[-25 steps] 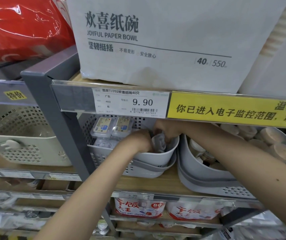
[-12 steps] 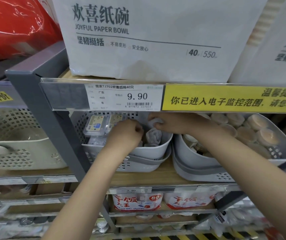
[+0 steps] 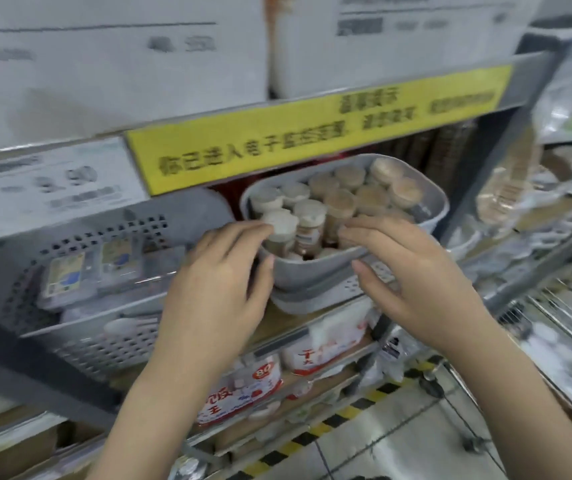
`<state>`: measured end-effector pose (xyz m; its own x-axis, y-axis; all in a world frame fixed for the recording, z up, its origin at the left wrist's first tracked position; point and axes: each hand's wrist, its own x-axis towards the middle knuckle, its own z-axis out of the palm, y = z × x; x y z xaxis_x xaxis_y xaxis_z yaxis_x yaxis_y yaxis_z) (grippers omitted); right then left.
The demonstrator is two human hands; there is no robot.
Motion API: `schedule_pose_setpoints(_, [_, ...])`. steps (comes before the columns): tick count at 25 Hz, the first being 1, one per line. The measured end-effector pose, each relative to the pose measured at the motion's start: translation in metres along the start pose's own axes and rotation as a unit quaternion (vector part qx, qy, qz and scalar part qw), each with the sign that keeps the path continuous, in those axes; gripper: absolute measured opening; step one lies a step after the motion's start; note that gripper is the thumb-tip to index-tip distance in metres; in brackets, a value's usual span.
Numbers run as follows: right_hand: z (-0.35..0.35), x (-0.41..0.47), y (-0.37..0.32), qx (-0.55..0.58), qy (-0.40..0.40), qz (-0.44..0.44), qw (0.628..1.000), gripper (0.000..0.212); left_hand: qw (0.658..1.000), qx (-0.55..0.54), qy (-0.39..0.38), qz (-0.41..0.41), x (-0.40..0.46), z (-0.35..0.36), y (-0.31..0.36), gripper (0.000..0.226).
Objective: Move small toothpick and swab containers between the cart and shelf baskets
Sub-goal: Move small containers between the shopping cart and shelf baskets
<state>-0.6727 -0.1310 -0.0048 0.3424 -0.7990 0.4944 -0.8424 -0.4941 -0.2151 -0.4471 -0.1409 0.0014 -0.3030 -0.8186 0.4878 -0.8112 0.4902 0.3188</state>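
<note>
Both hands at the grey basket of small round containers on the shelf.

Left hand (image 3: 218,271) at basket's (image 3: 315,268) near-left corner: fingertips touch the white cap of one container (image 3: 279,221), thumb against the basket's front wall; fingers bent, not plainly clamped. Right hand (image 3: 412,271) at the near-right rim, fingers over the edge, thumb under it, gripping the wall. Containers (image 3: 340,199) stand upright, packed close, white and tan caps. Perforated basket (image 3: 80,271) just left holds flat boxes (image 3: 64,273). Yellow sign strip (image 3: 312,133) overhead. View blurred.
</note>
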Motion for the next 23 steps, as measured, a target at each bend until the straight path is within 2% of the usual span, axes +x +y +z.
schedule_pose_setpoints(3, [-0.021,-0.059,0.035,-0.012,0.013,0.107,0.994,0.038,0.993,-0.048,-0.025,0.103,0.014,0.038,0.05,0.036])
schedule_pose_setpoints(6, [-0.045,-0.131,0.076,-0.015,0.026,0.22,0.975,0.034,0.979,-0.104,-0.091,0.15,0.025,0.091,0.111,0.038])
schedule_pose_setpoints(10, [-0.08,-0.249,0.121,-0.002,0.064,0.394,0.917,0.025,0.937,-0.199,-0.241,0.154,0.027,0.176,0.211,0.034])
schedule_pose_setpoints(14, [-0.093,-0.351,0.154,0.031,0.041,0.544,0.837,0.021,0.883,-0.247,-0.375,0.139,0.016,0.255,0.288,0.029])
schedule_pose_setpoints(18, [-0.096,-0.397,0.184,0.071,-0.018,0.614,0.786,0.022,0.86,-0.225,-0.432,0.153,0.012,0.304,0.329,0.024])
schedule_pose_setpoints(23, [-0.086,-0.386,0.25,0.116,-0.057,0.621,0.773,0.026,0.844,-0.194,-0.488,0.111,0.046,0.365,0.337,0.024])
